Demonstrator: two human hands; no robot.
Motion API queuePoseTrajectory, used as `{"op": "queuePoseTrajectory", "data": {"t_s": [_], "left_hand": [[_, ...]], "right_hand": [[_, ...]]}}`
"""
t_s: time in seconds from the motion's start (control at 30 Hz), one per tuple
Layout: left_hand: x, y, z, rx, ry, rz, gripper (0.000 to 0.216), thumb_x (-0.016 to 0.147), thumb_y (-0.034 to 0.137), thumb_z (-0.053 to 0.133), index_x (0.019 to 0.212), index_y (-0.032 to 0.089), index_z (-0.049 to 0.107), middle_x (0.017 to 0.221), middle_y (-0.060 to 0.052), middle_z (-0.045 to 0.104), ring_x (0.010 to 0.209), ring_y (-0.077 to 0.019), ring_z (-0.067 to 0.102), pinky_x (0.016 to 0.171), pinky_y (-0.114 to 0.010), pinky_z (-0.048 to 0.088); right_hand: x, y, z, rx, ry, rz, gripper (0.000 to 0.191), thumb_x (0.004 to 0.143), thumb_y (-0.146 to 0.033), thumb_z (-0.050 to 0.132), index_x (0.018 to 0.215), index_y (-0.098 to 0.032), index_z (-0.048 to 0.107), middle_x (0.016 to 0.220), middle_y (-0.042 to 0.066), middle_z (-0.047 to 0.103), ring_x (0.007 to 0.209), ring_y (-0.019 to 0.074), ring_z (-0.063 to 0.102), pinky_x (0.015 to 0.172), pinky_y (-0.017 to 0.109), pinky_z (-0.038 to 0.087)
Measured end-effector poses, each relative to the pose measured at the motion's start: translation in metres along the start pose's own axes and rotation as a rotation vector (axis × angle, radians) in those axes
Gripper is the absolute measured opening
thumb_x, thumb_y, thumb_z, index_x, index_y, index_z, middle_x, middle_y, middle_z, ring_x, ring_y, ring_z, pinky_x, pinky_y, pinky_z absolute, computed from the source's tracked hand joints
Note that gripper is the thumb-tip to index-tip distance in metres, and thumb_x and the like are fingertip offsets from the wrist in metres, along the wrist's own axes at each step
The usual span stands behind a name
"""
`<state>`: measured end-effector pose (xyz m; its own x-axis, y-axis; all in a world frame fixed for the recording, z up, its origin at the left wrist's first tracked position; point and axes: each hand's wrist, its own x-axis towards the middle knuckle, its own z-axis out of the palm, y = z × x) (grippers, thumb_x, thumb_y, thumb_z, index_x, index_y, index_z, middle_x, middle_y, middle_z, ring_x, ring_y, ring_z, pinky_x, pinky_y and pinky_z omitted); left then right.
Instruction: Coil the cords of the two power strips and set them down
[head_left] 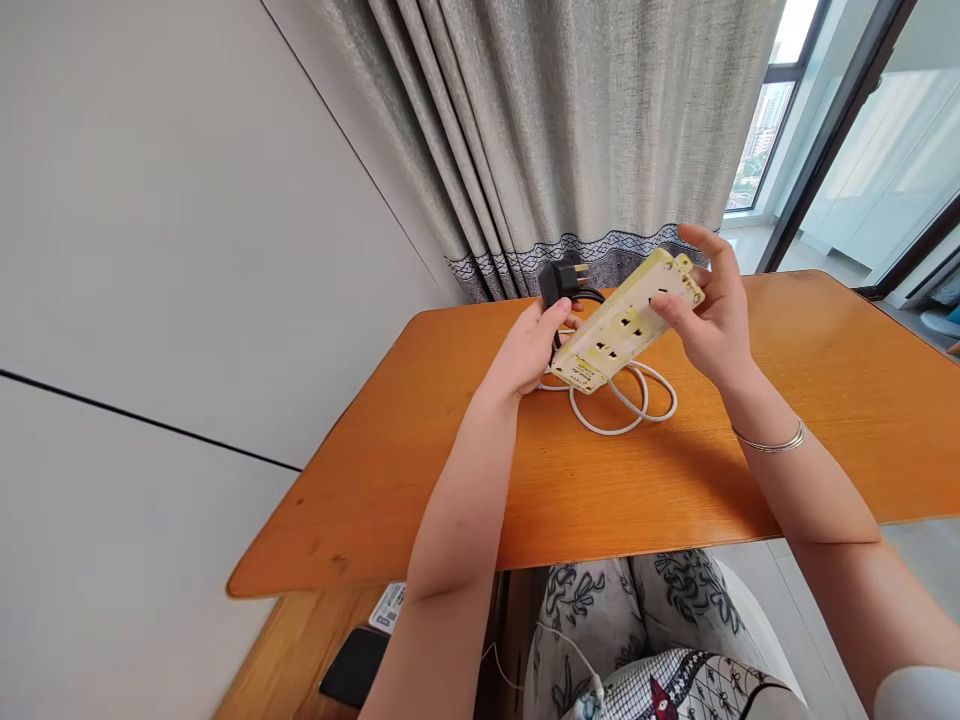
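Observation:
My right hand grips the upper end of a yellowed power strip, thumb on its socket face and fingers behind. The strip is tilted above the table, its sockets turned toward me. My left hand holds a black plug with metal prongs, close to the strip's lower end. A black cord runs from the plug behind the strip. Loops of white cable lie on the table under the strip. Whether my left fingers also touch the strip is hidden.
The wooden table spreads under my hands, with a grey curtain behind it. A white wall panel stands at the left. Below the table edge are a dark phone-like object and a white cable near my lap.

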<state>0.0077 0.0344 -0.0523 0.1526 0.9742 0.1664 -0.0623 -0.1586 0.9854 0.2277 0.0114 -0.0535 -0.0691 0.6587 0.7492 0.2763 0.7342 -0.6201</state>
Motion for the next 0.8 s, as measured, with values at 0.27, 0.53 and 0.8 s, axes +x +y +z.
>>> {"op": "queuePoseTrajectory", "data": {"t_s": [0.27,0.53,0.8], "left_hand": [[-0.002,-0.009,0.02,-0.115,-0.138,-0.21,0.043,0.093,0.057,0.063,0.09,0.015,0.069,0.058,0.001,0.063,0.054,-0.0155,0.065,0.051,-0.024,0.05],[0.008,-0.024,0.023,-0.102,-0.057,-0.304,0.054,0.089,0.067,0.061,0.104,0.016,0.073,0.08,-0.007,0.079,0.071,-0.0233,0.075,0.062,-0.032,0.058],[0.011,-0.031,0.017,-0.055,-0.095,-0.218,0.06,0.086,0.071,0.063,0.102,0.014,0.075,0.091,-0.01,0.081,0.089,-0.0267,0.076,0.076,-0.034,0.059]], "right_hand": [[0.005,0.045,0.012,0.196,0.147,0.33,0.082,0.084,-0.078,0.061,0.148,-0.029,0.043,0.143,0.011,0.06,0.134,0.0305,0.058,0.11,0.049,0.054],[0.002,0.017,0.017,0.506,-0.321,0.567,0.056,0.077,-0.057,0.079,0.118,-0.024,0.058,0.131,0.011,0.07,0.124,0.0304,0.066,0.103,0.051,0.06],[0.004,0.02,0.014,0.512,-0.207,0.687,0.06,0.063,-0.041,0.089,0.112,-0.022,0.058,0.123,0.011,0.075,0.108,0.031,0.073,0.087,0.051,0.065]]}}
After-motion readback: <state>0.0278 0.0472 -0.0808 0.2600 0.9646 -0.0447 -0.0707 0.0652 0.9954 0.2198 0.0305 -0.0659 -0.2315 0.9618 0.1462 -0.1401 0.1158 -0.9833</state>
